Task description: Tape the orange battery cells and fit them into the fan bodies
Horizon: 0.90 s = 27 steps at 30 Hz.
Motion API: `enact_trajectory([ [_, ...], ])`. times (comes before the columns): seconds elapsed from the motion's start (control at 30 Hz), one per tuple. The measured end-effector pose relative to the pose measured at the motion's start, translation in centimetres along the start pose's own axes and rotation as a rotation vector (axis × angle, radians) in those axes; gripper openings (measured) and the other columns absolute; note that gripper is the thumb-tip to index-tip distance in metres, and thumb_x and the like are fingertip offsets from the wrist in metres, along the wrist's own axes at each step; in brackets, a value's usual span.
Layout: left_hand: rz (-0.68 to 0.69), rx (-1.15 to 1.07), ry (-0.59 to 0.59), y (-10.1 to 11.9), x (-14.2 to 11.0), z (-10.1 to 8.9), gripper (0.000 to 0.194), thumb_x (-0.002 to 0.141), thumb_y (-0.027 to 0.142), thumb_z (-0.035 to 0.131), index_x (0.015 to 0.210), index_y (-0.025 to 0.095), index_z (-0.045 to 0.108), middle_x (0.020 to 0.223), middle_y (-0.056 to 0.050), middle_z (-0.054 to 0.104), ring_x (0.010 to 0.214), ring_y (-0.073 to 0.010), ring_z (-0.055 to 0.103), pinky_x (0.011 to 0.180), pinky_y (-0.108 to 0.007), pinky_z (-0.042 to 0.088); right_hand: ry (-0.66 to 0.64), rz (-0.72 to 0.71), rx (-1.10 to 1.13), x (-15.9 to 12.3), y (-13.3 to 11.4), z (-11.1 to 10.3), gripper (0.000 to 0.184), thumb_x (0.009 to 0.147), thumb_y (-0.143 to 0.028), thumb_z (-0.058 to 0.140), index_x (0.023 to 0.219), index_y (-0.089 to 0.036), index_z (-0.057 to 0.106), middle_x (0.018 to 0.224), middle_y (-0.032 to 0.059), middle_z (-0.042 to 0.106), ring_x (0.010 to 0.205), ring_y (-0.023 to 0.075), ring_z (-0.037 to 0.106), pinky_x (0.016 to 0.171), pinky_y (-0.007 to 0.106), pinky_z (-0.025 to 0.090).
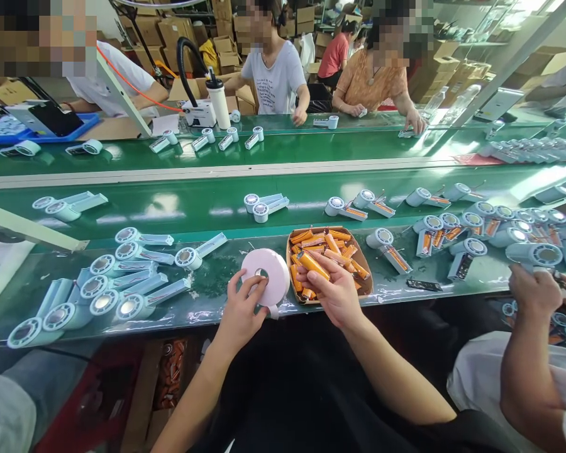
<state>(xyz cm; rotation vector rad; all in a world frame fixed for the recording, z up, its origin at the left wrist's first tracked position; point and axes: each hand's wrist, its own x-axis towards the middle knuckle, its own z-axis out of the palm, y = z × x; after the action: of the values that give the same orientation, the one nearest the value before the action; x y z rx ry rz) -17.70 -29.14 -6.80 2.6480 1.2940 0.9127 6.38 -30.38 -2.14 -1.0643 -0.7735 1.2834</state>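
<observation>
My left hand (241, 309) grips a roll of pinkish-white tape (277, 272), with fingers at its centre hole and near edge. A loose end hangs at the roll's lower side. Between the thumb and fingers of my right hand (340, 294) is an orange-wrapped battery (312, 264). It is held tilted over a cardboard box (369, 284) filled with similar orange batteries (339, 242). The box stands just right of the tape roll. My right fingers partly cover the battery and the box's contents.
Several light-blue fan housings (136, 305) lie to my left. Others with orange batteries (391, 251) are on the right, beside a black strip (423, 285). Green conveyor belts (183, 211) run across. A co-worker's hand (538, 292) holds a housing at right. People sit opposite.
</observation>
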Motion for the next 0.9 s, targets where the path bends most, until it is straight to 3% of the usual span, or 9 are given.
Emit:
enact_trajectory([
  [0.13,0.049,0.072,0.022,0.9,0.3,-0.5,0.058,0.082,0.004,0.067,0.137,0.022,0.067,0.125,-0.01,0.073,0.139,-0.0385,0.047,0.11,-0.054,0.055,0.078,-0.269,-0.396,-0.2,0.6,0.0,0.05,0.088,-0.058,0.081,0.126,-0.024,0.08,0.126,0.0098,0.081,0.12,0.0353,0.076,0.115,0.055,0.057],
  [0.27,0.073,0.151,0.054,1.4,0.8,-1.2,0.052,0.085,0.002,0.066,0.134,0.021,0.072,0.121,-0.009,0.075,0.13,-0.0351,0.049,0.099,-0.042,0.058,-0.041,-0.324,-0.61,-0.6,1.5,-0.1,0.046,0.09,-0.052,0.078,0.128,-0.025,0.081,0.135,0.0097,0.077,0.128,0.035,0.072,0.117,0.051,0.054],
  [0.4,0.159,0.255,0.096,1.2,2.1,-2.5,0.046,0.089,-0.001,0.065,0.128,0.022,0.076,0.114,-0.005,0.078,0.119,-0.0302,0.051,0.102,-0.037,0.052,-0.136,-0.128,-0.381,0.5,0.9,-1.2,0.05,0.084,-0.056,0.083,0.122,-0.023,0.081,0.124,0.0114,0.081,0.115,0.0339,0.078,0.106,0.052,0.062],
  [0.5,0.245,0.286,0.096,1.4,3.7,-3.4,0.041,0.093,0.003,0.066,0.127,0.023,0.076,0.113,-0.004,0.079,0.112,-0.0284,0.053,0.103,-0.037,0.048,-0.246,-0.008,-0.208,1.3,-0.1,-1.0,0.046,0.07,-0.054,0.094,0.103,-0.024,0.082,0.104,0.0067,0.084,0.099,0.0306,0.081,0.095,0.048,0.067],
  [0.57,0.275,0.269,0.131,2.4,4.7,-3.3,0.032,0.096,0.015,0.07,0.128,0.02,0.075,0.11,-0.007,0.078,0.107,-0.0292,0.054,0.102,-0.042,0.046,-0.145,-0.068,-0.067,1.0,0.1,0.0,0.043,0.069,-0.053,0.095,0.097,-0.024,0.081,0.099,0.005,0.084,0.098,0.0291,0.08,0.095,0.045,0.066],
  [0.67,0.286,0.169,0.223,5.0,4.9,-1.9,0.034,0.098,0.033,0.073,0.126,0.013,0.074,0.097,-0.011,0.073,0.1,-0.0294,0.055,0.096,-0.044,0.046,0.181,-0.237,0.201,0.3,0.9,0.7,0.045,0.074,-0.053,0.093,0.106,-0.023,0.08,0.112,0.0073,0.083,0.112,0.0291,0.077,0.104,0.044,0.063],
  [0.73,0.31,0.048,0.229,6.9,4.0,-0.6,0.036,0.097,0.036,0.074,0.125,0.013,0.074,0.093,-0.01,0.071,0.097,-0.0281,0.055,0.091,-0.042,0.048,0.276,-0.281,0.298,0.0,0.2,-1.1,0.045,0.073,-0.05,0.094,0.106,-0.022,0.079,0.111,0.0085,0.083,0.11,0.0282,0.078,0.1,0.041,0.065],
  [0.8,0.358,-0.074,0.178,7.8,2.7,0.5,0.032,0.096,0.035,0.074,0.123,0.017,0.076,0.093,-0.009,0.07,0.096,-0.0272,0.055,0.089,-0.039,0.049,0.335,-0.356,0.349,-0.5,-2.3,-5.0,0.041,0.071,-0.045,0.096,0.101,-0.023,0.079,0.104,0.0062,0.084,0.1,0.0241,0.079,0.088,0.035,0.068],
  [0.9,0.328,-0.111,0.122,5.2,2.1,1.4,0.033,0.095,0.036,0.071,0.124,0.021,0.077,0.097,-0.01,0.072,0.1,-0.0287,0.057,0.094,-0.042,0.05,0.586,-0.669,0.467,-2.9,-7.6,-12.3,0.038,0.072,-0.038,0.098,0.102,-0.028,0.076,0.111,-0.0016,0.083,0.101,0.0149,0.079,0.084,0.022,0.066],
])
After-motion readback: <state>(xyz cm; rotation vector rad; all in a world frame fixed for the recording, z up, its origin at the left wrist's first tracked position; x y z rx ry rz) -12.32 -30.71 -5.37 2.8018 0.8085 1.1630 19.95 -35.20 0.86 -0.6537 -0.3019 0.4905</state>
